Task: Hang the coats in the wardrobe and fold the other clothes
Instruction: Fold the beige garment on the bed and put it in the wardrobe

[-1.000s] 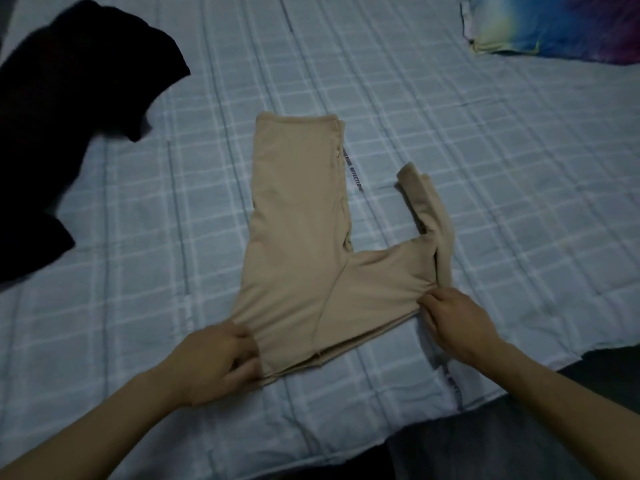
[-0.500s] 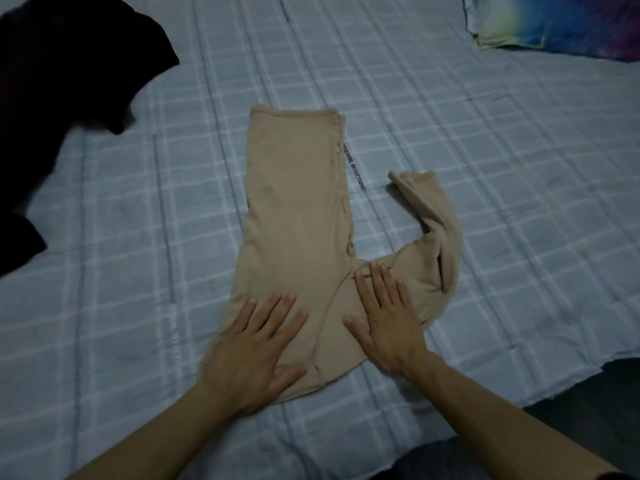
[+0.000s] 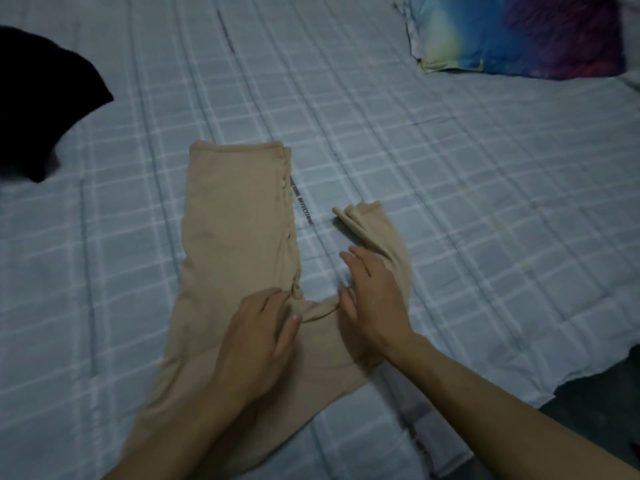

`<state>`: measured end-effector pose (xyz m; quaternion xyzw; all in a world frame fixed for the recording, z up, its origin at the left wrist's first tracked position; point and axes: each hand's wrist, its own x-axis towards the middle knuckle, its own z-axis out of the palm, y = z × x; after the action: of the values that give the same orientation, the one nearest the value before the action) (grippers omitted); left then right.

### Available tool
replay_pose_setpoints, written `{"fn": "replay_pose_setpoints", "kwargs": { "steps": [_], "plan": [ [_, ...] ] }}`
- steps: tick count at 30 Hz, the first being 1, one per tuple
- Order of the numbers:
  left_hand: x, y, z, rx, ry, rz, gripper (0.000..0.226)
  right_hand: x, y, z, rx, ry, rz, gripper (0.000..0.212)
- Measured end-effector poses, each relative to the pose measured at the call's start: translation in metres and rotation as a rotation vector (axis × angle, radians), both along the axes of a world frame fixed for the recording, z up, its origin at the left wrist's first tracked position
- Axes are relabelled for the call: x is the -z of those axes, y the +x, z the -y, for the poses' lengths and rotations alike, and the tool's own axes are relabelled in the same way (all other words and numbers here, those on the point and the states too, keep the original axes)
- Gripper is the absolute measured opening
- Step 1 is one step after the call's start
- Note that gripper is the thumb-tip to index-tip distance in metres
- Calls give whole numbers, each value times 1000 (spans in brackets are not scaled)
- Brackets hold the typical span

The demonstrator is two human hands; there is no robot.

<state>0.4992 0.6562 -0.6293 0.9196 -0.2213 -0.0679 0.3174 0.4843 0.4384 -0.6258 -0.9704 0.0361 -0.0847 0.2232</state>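
A beige, soft-knit buttoned top [image 3: 235,237] lies flat on the pale blue checked bedspread [image 3: 450,202], near the bed's near edge, its body running far to near and one sleeve [image 3: 377,233] bent out to the right with the cuff pointing far-left. The folding step is in hand. The left hand [image 3: 256,344] lies on the garment where the sleeve meets the body, fingers loosely bent and pressing the cloth down, its grip wrapped round nothing as far as can be seen. The right hand [image 3: 372,303] rests on the sleeve's inner edge with straight fingers, an open grip, seemingly smoothing or about to sweep the sleeve.

By my judgement the next move calls for drawing the sleeve leftward across the body while the left hand pins the shoulder, since this limp cloth bunches easily.

A black garment [image 3: 38,109] lies far left, and a multicoloured tie-dye pillow [image 3: 519,32] far right.
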Motion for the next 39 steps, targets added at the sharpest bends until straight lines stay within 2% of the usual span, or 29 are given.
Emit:
{"fn": "replay_pose_setpoints", "kwargs": {
  "steps": [6, 10, 12, 14, 17, 20, 25, 31, 35, 39],
  "plan": [
    [-16, 38, 89, -71, -218, -299, 56, -10, 40, 48, 174, -42, -76, 66],
    [-7, 69, 140, -179, -259, -519, 40, 0, 67, 71, 192, -44, -245, 71],
    [-2, 82, 162, -331, -384, -698, 34, 11, 75, 78, 190, -59, -292, 67],
    [9, 94, 176, -406, -504, -770, 35, 21, 80, 84, 202, -60, -275, 51],
    [9, 101, 193, -367, -600, -780, 31, 28, 84, 94, 263, 50, -180, 24],
    [0, 102, 208, -320, -715, -789, 26, 25, 86, 105, 304, 269, -80, 14],
    [-31, 108, 228, -214, -805, -729, 33, 2, 88, 117, 405, 741, 60, 14],
    [-82, 138, 213, -132, -880, -588, 35, -51, 106, 101, 212, 938, 216, 28],
    [-108, 165, 171, -180, -955, -570, 35, -69, 135, 64, 39, 839, 275, 43],
    [-133, 190, 115, -237, -1039, -585, 40, -82, 163, 14, -138, 512, 355, 46]
  ]
}}
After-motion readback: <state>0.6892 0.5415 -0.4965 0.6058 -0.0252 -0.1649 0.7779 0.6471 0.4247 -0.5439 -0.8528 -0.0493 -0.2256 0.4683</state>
